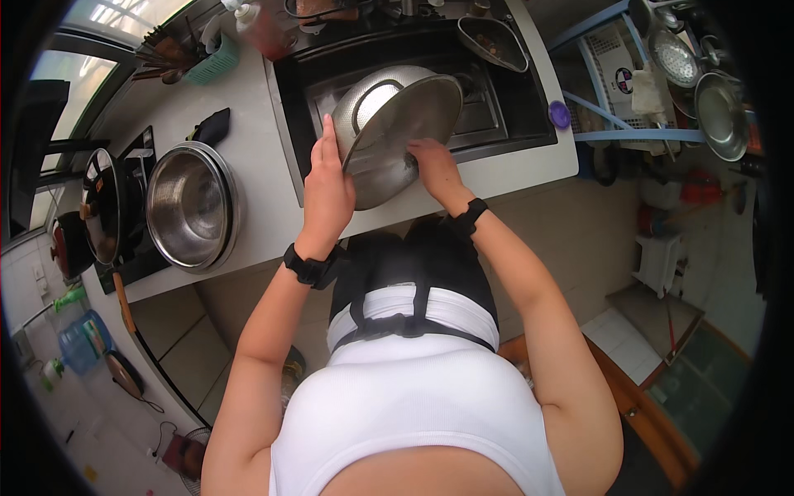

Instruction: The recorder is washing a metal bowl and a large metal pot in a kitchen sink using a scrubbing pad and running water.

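A metal colander (409, 124) is tipped on its side over the sink (502, 118), its mouth facing me and its lower rim above the counter's front edge. My left hand (329, 180) grips its left rim, fingers stretched along the outside wall. Inside the bowl, the bent fingers of my right hand (436, 167) are against the inner surface. A small dark scouring pad (410, 162) shows under those fingers, mostly hidden by them.
Nested steel basins (189, 208) stand left on the counter (263, 239), near a glass pan lid (102, 204). A strainer basket (493, 42) sits at the sink's far right corner. A teal utensil basket (214, 62) and soap bottle (257, 31) stand behind. A purple lid (559, 115) lies right.
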